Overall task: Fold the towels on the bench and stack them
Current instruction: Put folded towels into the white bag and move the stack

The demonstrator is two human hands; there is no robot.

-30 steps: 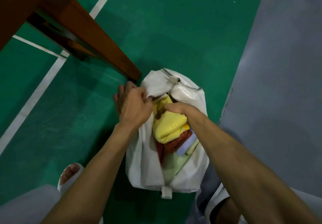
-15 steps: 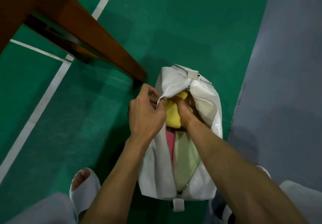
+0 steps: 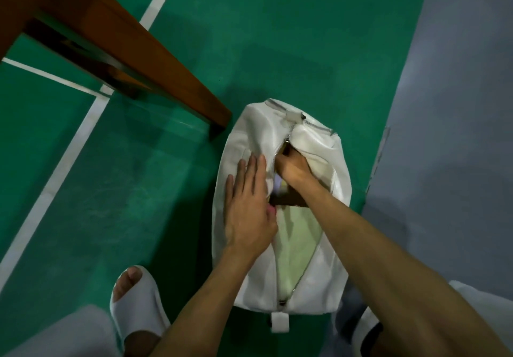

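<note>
1 wooden counter (image 3: 133, 43) top left, nothing visible on it. 1 white slipper (image 3: 138, 309) bottom left. Left hand (image 3: 247, 212) spread flat on the flap of 1 white bag (image 3: 244, 281), unzipped, on the floor. Towels (image 3: 294, 245) are inside it: 1 pale green, plus pink and lilac slivers. Right hand (image 3: 294, 169) is in the opening, fingers hidden, grip can't tell. Green court floor (image 3: 249, 37) with white lines, grey strip (image 3: 449, 107) on the right.

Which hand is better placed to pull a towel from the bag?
Right: the right hand is inside the open bag, by the towels; the left hand lies flat on its flap.
</note>
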